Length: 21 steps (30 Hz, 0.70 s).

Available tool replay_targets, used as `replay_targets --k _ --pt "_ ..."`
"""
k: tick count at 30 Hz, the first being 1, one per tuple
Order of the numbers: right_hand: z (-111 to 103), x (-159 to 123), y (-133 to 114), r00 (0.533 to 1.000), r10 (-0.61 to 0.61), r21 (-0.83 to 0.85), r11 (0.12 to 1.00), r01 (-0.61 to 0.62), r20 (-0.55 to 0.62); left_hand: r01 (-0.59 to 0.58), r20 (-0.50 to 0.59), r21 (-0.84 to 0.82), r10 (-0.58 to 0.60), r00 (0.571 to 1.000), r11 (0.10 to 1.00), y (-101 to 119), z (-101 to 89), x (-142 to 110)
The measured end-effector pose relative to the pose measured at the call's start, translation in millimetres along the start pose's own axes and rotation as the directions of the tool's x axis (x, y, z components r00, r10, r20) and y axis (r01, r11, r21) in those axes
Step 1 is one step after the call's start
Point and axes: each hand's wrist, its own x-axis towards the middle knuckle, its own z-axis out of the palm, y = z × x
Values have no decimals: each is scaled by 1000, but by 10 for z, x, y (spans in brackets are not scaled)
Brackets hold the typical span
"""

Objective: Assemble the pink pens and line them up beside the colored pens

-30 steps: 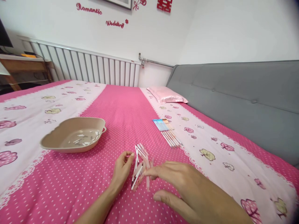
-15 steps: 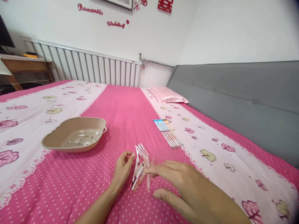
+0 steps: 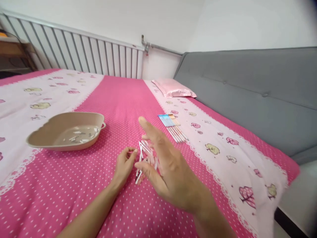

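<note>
A small pile of thin white and pink sticks (image 3: 143, 155) lies on the pink dotted bedspread (image 3: 119, 109). My left hand (image 3: 125, 164) rests just left of the pile, fingers curled with thumb and fingertips pinched close together at the pile's edge; what they hold is hidden. My right hand (image 3: 164, 165) hovers above the pile with its fingers stretched out and apart, holding nothing and covering part of the sticks. A neat row of blue, orange and pink sticks (image 3: 172, 127) lies further back to the right.
A beige scalloped bowl (image 3: 64, 131) with several small white scraps inside sits at the left. A pink pillow (image 3: 173, 87) lies against the grey headboard (image 3: 247, 86). A white radiator (image 3: 74, 53) runs along the far wall. The bed's edge drops off at the right.
My right hand has lifted off the pile and risen with the fingers spread. The view has tilted down and shifted, so the wall lettering is out of sight. My left hand has barely moved.
</note>
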Motion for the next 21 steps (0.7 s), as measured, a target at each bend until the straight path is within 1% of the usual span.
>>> replay_targets --k 1,2,4,6,7,9,12,15,18,19,21 --pt "-12 5 4 999 0 2 1000 0 -34 -25 30 30 24 999 999 -7 2 8" --pt "-30 7 27 998 16 -5 1000 -16 -54 -46 37 50 44 998 998 -21 3 17" --pt "-74 2 126 996 82 -46 995 -83 -31 -64 39 67 62 997 996 -59 0 36" --pt "-107 -7 268 983 173 -134 977 -164 57 -72 36 73 70 997 995 -95 -4 49" --pt "-116 -11 342 967 228 -192 960 -204 112 -75 37 77 72 997 994 -107 -7 52" --pt "-114 -16 474 928 303 -313 922 -228 216 -76 40 91 73 997 993 -114 -11 52" --pt "-86 -31 602 876 393 -458 856 -238 279 -65 47 105 61 997 992 -95 -13 44" --pt "-68 -69 643 851 401 -473 854 -214 339 -56 48 110 51 998 992 -68 -7 32" --pt "-77 -99 602 837 372 -414 889 -196 402 -56 38 102 53 998 993 -56 4 24" --pt "-83 -98 568 842 350 -377 906 -192 410 -60 35 95 57 998 994 -55 6 22" --pt "-87 -80 472 880 283 -281 942 -182 382 -72 38 80 69 997 994 -55 6 20"
